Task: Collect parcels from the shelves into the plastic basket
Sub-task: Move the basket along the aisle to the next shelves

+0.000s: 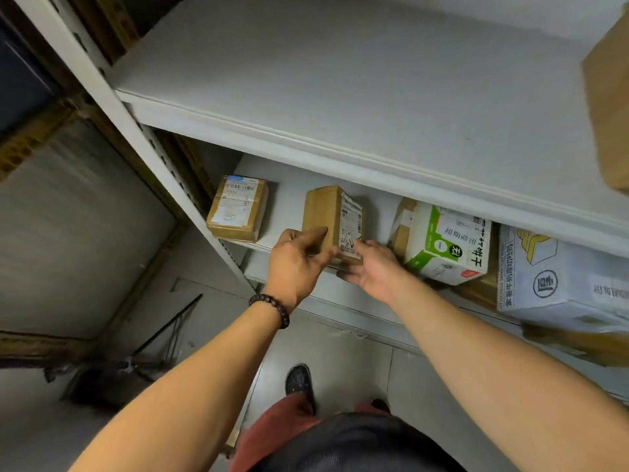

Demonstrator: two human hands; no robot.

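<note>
A small brown cardboard parcel (pixel 328 216) with a white label stands at the front of the lower white shelf (pixel 289 202). My left hand (pixel 296 260) grips its near left corner, thumb on the front face. My right hand (pixel 371 267) holds its lower right side, fingers under the bottom edge. Another brown parcel (pixel 238 207) with a shipping label lies to the left on the same shelf. A green and white carton (pixel 446 243) sits to the right. No plastic basket is in view.
A white printed box (pixel 558 277) and brown boxes fill the shelf's right end. The upper shelf (pixel 340 80) juts out above, with a brown box (pixel 609 97) at its right edge. The shelf's upright post (pixel 136 131) runs down the left. My feet stand on grey floor below.
</note>
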